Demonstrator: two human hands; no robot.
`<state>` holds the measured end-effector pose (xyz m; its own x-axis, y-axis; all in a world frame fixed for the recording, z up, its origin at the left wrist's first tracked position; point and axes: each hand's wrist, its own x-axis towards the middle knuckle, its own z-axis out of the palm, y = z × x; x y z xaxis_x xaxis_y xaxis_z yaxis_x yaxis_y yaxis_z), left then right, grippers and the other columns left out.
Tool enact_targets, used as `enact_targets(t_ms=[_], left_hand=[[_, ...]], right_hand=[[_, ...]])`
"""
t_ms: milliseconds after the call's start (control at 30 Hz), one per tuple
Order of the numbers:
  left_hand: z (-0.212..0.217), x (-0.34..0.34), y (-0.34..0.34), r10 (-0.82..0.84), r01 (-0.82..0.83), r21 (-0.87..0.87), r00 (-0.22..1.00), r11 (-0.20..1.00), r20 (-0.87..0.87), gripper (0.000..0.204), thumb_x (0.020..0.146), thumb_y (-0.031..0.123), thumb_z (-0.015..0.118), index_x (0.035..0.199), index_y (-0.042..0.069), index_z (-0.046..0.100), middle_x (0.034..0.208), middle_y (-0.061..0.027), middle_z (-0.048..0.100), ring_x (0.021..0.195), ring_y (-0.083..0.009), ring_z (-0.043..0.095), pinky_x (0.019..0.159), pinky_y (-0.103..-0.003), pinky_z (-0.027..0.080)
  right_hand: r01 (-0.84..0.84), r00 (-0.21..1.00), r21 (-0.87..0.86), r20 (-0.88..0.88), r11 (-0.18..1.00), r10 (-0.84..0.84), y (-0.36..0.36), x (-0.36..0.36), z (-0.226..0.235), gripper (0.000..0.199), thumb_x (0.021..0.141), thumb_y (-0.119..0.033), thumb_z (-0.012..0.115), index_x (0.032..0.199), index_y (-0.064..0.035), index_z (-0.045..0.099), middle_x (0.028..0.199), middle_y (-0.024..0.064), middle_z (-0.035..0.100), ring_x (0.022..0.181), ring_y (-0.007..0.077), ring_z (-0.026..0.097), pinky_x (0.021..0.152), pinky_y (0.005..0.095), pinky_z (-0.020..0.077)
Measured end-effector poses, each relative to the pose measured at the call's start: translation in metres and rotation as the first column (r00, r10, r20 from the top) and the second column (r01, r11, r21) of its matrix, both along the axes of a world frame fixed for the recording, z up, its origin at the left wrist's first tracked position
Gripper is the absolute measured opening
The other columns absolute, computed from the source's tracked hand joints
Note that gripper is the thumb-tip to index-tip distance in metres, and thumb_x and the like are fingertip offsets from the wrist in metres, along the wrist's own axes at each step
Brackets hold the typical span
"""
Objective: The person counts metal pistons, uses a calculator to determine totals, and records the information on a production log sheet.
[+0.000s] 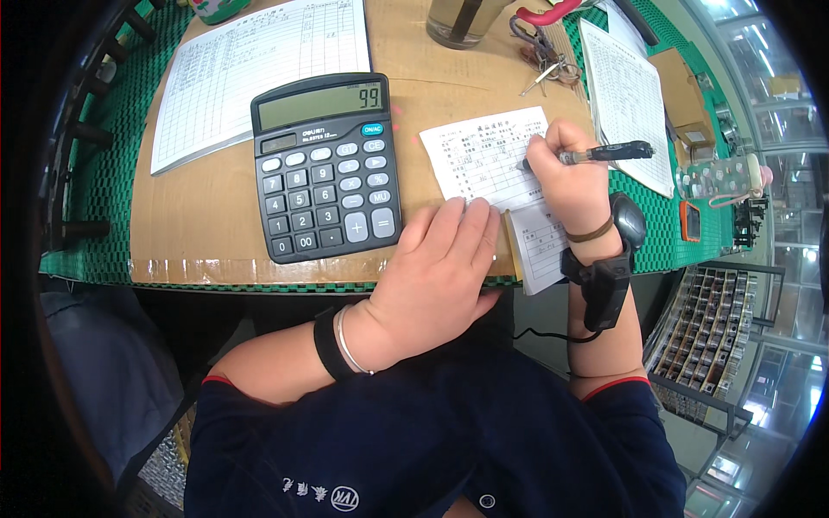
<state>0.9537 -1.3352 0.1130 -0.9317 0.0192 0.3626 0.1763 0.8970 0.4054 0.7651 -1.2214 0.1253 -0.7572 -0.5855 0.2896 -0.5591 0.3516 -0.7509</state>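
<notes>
My right hand [574, 186] pinches a dark pen [609, 153], its tip on a printed form [479, 142] with handwritten entries. My left hand [436, 276] lies flat, fingers stretched out, with the fingertips on the form's lower edge. Partly under my right wrist is a small pad of slips [542, 242] that sticks out past the table edge. Left of the form stands a black desk calculator [328, 186] with its display lit. A black device [604, 285] with a cable is strapped to my right wrist.
A stack of table sheets [259, 73] lies behind the calculator on the cardboard-covered table [186, 229]. Further back are a clear cup [462, 22] and keys [550, 65]. To the right are more sheets [626, 108], a bottle [721, 181], an orange-edged phone [690, 221] and a rack of metal parts [704, 324].
</notes>
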Motion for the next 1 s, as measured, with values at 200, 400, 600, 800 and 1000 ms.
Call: enact_targets(t_ms=[200, 400, 600, 800, 1000], left_hand=[[0.002, -0.001, -0.001, -0.001, 0.001, -0.002, 1.000, 1.000, -0.020, 0.079, 0.066, 0.035, 0.083, 0.129, -0.004, 0.056, 0.129, -0.0153, 0.054, 0.120, -0.0315, 0.050, 0.103, -0.043, 0.039], [0.000, 0.001, 0.001, 0.015, -0.015, 0.002, 0.999, 1.000, -0.032, 0.077, 0.067, 0.035, 0.083, 0.128, -0.003, 0.057, 0.128, -0.0144, 0.054, 0.120, -0.0308, 0.050, 0.103, -0.043, 0.039], [0.000, 0.000, 0.001, 0.023, -0.024, -0.014, 0.999, 1.000, -0.029, 0.075, 0.068, 0.036, 0.082, 0.128, -0.003, 0.057, 0.129, -0.0143, 0.055, 0.121, -0.0304, 0.050, 0.103, -0.043, 0.039], [0.001, -0.001, 0.002, 0.024, -0.024, -0.015, 1.000, 1.000, -0.018, 0.075, 0.068, 0.035, 0.082, 0.128, -0.003, 0.058, 0.129, -0.0150, 0.055, 0.121, -0.0309, 0.050, 0.102, -0.043, 0.040], [0.000, -0.002, 0.001, 0.022, -0.022, -0.012, 1.000, 1.000, -0.013, 0.075, 0.068, 0.035, 0.082, 0.127, -0.004, 0.058, 0.128, -0.0154, 0.055, 0.120, -0.0312, 0.051, 0.102, -0.043, 0.040]], right_hand=[[0.120, 0.968, -0.132, 0.236, 0.984, -0.086, 0.009, -0.010, 0.000, 0.024, 0.085, -0.006, 0.067, 0.070, -0.0018, 0.049, 0.060, -0.0004, 0.046, 0.058, 0.0066, 0.038, 0.053, 0.0270, 0.0362], [0.189, 0.930, -0.212, 0.352, 0.959, -0.105, 0.030, -0.023, 0.000, 0.026, 0.088, -0.006, 0.065, 0.068, -0.0041, 0.049, 0.064, -0.0024, 0.050, 0.063, 0.0050, 0.044, 0.056, 0.0242, 0.0377], [0.107, 0.990, -0.131, 0.111, 0.986, -0.092, 0.027, -0.028, -0.010, 0.025, 0.087, -0.006, 0.068, 0.070, -0.0023, 0.051, 0.063, -0.0016, 0.049, 0.062, 0.0057, 0.042, 0.056, 0.0250, 0.0368], [0.057, 0.996, -0.062, 0.076, 0.996, -0.052, 0.024, -0.022, -0.005, 0.027, 0.087, -0.008, 0.071, 0.069, -0.0015, 0.051, 0.062, -0.0009, 0.048, 0.060, 0.0061, 0.040, 0.055, 0.0263, 0.0358], [0.084, 0.993, -0.073, 0.087, 0.994, -0.077, 0.022, -0.021, -0.006, 0.029, 0.087, -0.009, 0.071, 0.068, -0.0016, 0.050, 0.060, -0.0006, 0.046, 0.059, 0.0062, 0.038, 0.053, 0.0270, 0.0347]])
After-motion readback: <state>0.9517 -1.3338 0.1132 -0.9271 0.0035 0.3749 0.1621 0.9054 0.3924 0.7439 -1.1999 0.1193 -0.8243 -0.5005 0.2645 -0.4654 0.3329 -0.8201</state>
